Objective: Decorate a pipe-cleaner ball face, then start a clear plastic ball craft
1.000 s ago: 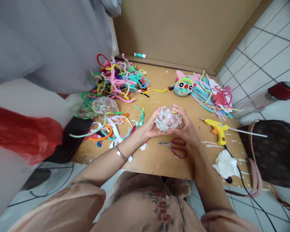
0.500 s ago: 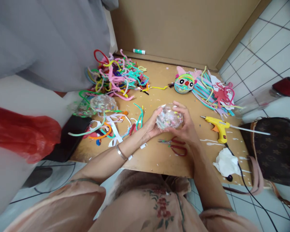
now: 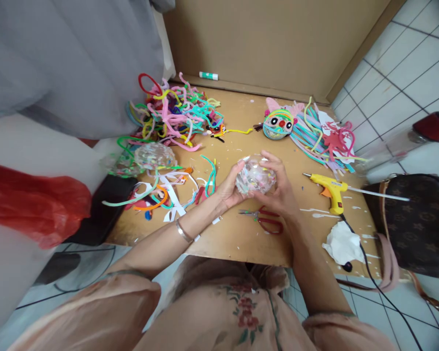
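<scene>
Here, a clear confetti-filled ball (image 3: 255, 176) is cupped between the left hand (image 3: 229, 187) and right hand (image 3: 280, 187), both closed around it, probably being pressed shut; a firm, even squeeze is called for next.

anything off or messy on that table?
Yes. Dried white glue streaks smear the table beside the glue gun, and paper scraps and loose pipe cleaners sprawl on the left. Both hands, left hand and right hand, cup a clear ball; it looks intact.
</scene>
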Tool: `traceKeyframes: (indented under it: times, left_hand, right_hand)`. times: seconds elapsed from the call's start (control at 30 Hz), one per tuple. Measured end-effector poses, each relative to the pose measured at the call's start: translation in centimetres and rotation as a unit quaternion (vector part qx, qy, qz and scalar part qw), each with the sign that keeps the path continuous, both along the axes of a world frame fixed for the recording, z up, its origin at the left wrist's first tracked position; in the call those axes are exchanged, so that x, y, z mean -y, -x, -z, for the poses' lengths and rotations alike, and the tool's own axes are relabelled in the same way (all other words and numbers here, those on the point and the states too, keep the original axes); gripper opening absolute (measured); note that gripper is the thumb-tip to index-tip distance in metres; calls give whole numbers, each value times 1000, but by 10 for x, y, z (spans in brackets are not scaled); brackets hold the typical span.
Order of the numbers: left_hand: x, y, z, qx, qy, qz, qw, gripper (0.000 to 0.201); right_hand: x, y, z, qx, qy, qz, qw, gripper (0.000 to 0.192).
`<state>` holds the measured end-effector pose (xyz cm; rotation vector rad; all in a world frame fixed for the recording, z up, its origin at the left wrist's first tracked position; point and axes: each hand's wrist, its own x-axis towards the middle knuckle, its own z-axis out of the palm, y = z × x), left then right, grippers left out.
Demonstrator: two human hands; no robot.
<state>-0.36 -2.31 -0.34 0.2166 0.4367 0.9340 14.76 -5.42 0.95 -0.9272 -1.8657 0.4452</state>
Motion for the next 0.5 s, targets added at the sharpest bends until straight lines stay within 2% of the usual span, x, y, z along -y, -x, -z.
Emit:
traceKeyframes:
  times: [0.17,0.3,0.5]
  left_hand:
    - [0,2,-3,-11,-20,-37,999,41]
    - [0,3,-5,-18,-43,-58,997,44]
    - [2,1,1,-25,-70,-71,995,51]
  right_hand:
    - [6,6,-7,43,0,52,998,68]
    - [9,10,-10,40,-7,41,998,70]
    - [6,14,-2,13,6,56,998,76]
